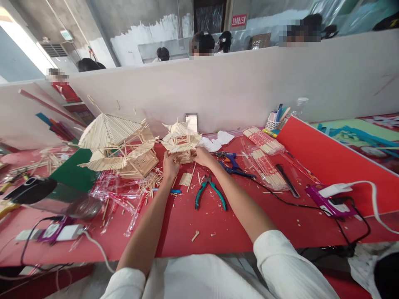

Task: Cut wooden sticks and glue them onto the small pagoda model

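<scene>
A small pavilion model [180, 137] made of pale wooden sticks stands on the red table, with a tiered roof. My left hand [171, 166] grips its lower left side, and my right hand [202, 158] holds the lower right side; some fingertips are hidden behind the model. To the left stands a larger stick pavilion [112, 137] with a peaked roof. Just in front of my hands lie a flat panel of short sticks [186, 179] and green-handled pliers [208, 193]. A blue pen-like tool [175, 191] rests beside my left wrist.
A blue glue gun [232, 160] with a black cord lies right of my right hand. Packs of sticks [264, 141] and a black cutter [286, 180] are farther right. Purple power strips [330, 201] sit near both table ends. A clear plastic jar [82, 206] lies left. A white partition [230, 89] stands behind.
</scene>
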The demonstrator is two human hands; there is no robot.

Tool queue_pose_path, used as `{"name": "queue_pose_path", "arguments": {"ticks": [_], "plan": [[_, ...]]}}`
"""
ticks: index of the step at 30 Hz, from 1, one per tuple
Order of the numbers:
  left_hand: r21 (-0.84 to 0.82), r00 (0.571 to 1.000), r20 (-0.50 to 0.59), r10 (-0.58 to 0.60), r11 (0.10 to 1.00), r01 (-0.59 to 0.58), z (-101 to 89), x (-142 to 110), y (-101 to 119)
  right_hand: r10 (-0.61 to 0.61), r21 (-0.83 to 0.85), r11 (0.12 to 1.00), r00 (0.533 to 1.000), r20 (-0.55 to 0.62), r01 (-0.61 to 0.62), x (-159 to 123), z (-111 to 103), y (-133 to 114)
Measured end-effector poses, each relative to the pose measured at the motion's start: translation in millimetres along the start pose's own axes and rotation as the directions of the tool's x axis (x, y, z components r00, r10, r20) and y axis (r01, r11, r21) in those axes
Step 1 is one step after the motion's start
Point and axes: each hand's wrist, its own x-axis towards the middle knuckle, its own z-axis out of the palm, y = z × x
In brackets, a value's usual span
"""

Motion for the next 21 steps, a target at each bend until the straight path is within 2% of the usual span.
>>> {"name": "queue_pose_path", "arguments": {"ticks": [4,13,21], "plan": [[-0.013,1.000,0.006,0.003,1.000,-0.003,3.0,1.2,5.7,-0.013,-0.072,0.997,0.998,-0.053,0.009,-1.1,0.7,-2.8],[-0.006,0.999,0.011,-0.033,0.999,0.033,7.4,2.1,5.0,-0.019,-0.164,0.986,0.996,-0.083,0.005,-1.2,3.2,-4.2],[-0.033,1.000,0.016,-0.019,0.999,0.020,9.8,2.9,2.4,-0.041,-0.215,0.976,0.995,-0.090,0.021,-2.2,2.8,-6.7]]}}
